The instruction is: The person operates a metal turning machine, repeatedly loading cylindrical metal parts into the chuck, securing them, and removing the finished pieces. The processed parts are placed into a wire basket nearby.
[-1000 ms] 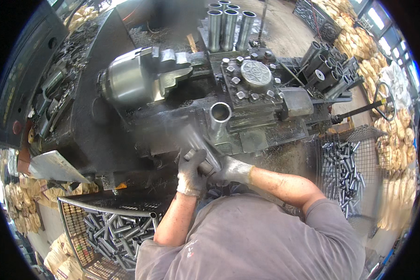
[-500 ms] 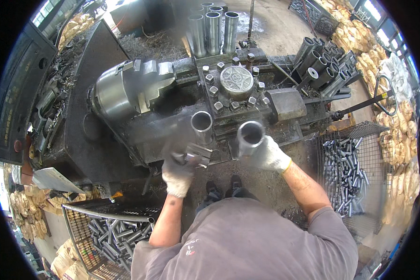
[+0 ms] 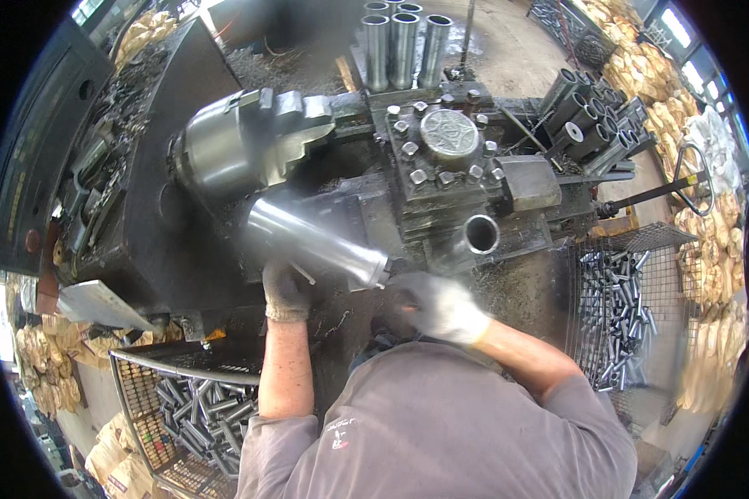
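Observation:
A shiny metal tube (image 3: pixel 316 241) lies aslant in front of the lathe chuck, its right end lower and nearer to me. My left hand (image 3: pixel 286 289), in a grey-stained white glove, is closed at the tube's underside; the fingers are partly hidden. A thin metal strip (image 3: pixel 303 273) shows beside that hand. At the tube's right end, my gloved right hand (image 3: pixel 441 308) is blurred, its fingers curled round something I cannot make out. Behind it, a second metal tube (image 3: pixel 479 235) stands on the lathe carriage, open end up.
The chuck (image 3: pixel 225 150) and bolted tool post (image 3: pixel 449 135) lie ahead. Upright tubes (image 3: pixel 404 50) stand behind the post; more tubes (image 3: pixel 591 125) are stacked at the right. Wire baskets of short tubes stand at the left (image 3: pixel 204 416) and right (image 3: pixel 612 316).
My right hand has let go of one tube, which now stands on the carriage, and moved left. Another tube that stood upright is now tilted between my hands. The view has shifted slightly.

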